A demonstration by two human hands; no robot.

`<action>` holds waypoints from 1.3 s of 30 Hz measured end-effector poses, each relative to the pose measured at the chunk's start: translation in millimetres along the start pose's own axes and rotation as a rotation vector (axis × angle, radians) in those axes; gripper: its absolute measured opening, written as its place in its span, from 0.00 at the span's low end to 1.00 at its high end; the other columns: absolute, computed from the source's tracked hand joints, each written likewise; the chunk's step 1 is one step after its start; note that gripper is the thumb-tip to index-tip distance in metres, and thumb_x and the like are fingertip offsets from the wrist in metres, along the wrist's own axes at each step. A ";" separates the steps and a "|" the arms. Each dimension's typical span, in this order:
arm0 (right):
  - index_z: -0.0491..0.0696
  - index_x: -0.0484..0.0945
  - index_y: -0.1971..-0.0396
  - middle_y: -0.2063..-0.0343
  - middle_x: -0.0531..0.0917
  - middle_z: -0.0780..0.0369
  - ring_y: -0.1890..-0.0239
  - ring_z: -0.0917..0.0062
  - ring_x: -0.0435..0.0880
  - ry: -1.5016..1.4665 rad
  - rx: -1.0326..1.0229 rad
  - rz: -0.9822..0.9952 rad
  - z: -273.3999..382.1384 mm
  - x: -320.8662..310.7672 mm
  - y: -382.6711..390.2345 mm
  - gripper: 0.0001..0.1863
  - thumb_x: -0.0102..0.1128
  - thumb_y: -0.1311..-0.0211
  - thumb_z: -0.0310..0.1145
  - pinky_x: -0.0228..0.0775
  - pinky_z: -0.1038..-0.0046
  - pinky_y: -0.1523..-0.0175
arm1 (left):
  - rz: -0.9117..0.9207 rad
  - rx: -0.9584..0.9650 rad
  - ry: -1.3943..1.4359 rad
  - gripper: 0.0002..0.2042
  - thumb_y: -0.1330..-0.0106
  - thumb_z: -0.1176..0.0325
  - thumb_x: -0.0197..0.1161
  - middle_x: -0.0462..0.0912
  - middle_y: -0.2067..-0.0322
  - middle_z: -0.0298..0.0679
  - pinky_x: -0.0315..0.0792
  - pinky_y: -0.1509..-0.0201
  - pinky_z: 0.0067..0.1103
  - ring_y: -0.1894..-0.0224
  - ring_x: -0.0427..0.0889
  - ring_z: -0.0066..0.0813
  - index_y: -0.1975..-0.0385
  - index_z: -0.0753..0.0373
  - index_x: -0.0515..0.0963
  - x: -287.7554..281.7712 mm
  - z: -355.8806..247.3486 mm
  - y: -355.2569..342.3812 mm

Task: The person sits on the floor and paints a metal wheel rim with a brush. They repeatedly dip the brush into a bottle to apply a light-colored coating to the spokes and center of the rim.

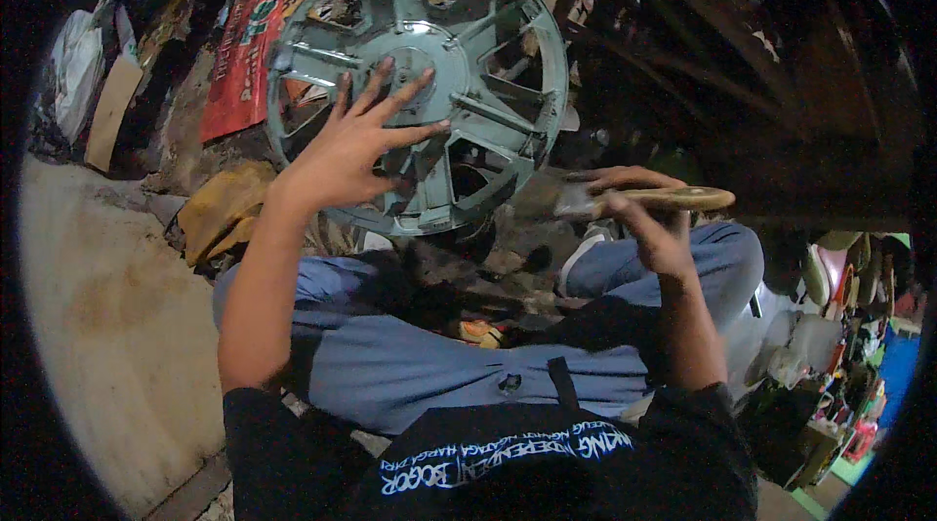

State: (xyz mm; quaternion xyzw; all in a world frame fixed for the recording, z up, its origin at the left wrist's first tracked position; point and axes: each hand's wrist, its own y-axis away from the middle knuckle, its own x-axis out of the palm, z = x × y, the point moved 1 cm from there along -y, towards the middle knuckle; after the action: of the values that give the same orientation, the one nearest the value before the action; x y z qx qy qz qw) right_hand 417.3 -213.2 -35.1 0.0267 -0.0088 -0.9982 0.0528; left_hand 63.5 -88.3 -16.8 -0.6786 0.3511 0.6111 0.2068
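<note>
Farthest left of the wheel cover [449, 82] is a whitish plastic bag [78, 72]. Closer in, a red printed sheet [239, 62] lies just beside its left rim, and a yellowish-brown cloth [226, 214] is crumpled off its lower left. My left hand [356, 145] lies across the cover's left and lower middle, fingers fanned wide, gripping nothing. The cover itself is tilted up in front of my legs: round, greyish green, with a smooth, shiny hub and broad spokes around large openings, dark marks streaking its surface. Just off its lower right rim, my right hand [664, 238] is closed around a brush [698, 197] with a wooden handle and metal band. The bristle end points toward the cover but is blurred, so I can't tell whether it touches.
</note>
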 end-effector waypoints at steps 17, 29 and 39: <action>0.37 0.85 0.55 0.51 0.86 0.52 0.48 0.68 0.84 -0.005 -0.001 -0.349 -55.2 100.3 104.2 0.22 0.65 0.30 0.45 0.73 0.68 0.40 | 0.005 0.055 0.139 0.37 0.38 0.44 0.70 0.45 0.18 0.31 0.43 0.23 0.64 0.18 0.36 0.61 0.26 0.29 0.66 8.9 -7.3 19.1; 0.42 0.87 0.59 0.45 0.84 0.44 0.44 0.57 0.87 0.327 -0.152 -0.229 -42.7 99.5 93.5 0.16 0.78 0.49 0.28 0.78 0.64 0.41 | -0.040 -0.028 0.079 0.43 0.51 0.37 0.76 0.42 0.17 0.33 0.33 0.28 0.76 0.18 0.30 0.59 0.30 0.32 0.73 16.8 -32.3 17.2; 0.45 0.88 0.60 0.46 0.85 0.49 0.46 0.56 0.88 0.723 -0.358 -0.252 -20.0 74.8 33.9 0.13 0.73 0.47 0.22 0.79 0.65 0.42 | -0.075 -0.070 0.110 0.39 0.52 0.39 0.77 0.43 0.18 0.33 0.33 0.28 0.76 0.17 0.30 0.58 0.35 0.36 0.79 16.7 -39.3 16.3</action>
State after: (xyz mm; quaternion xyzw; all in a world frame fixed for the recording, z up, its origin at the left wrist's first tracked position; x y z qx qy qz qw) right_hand 347.7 -255.1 -58.2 0.3666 0.1871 -0.9090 -0.0661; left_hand 78.6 -130.7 -24.1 -0.7306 0.3148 0.5766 0.1862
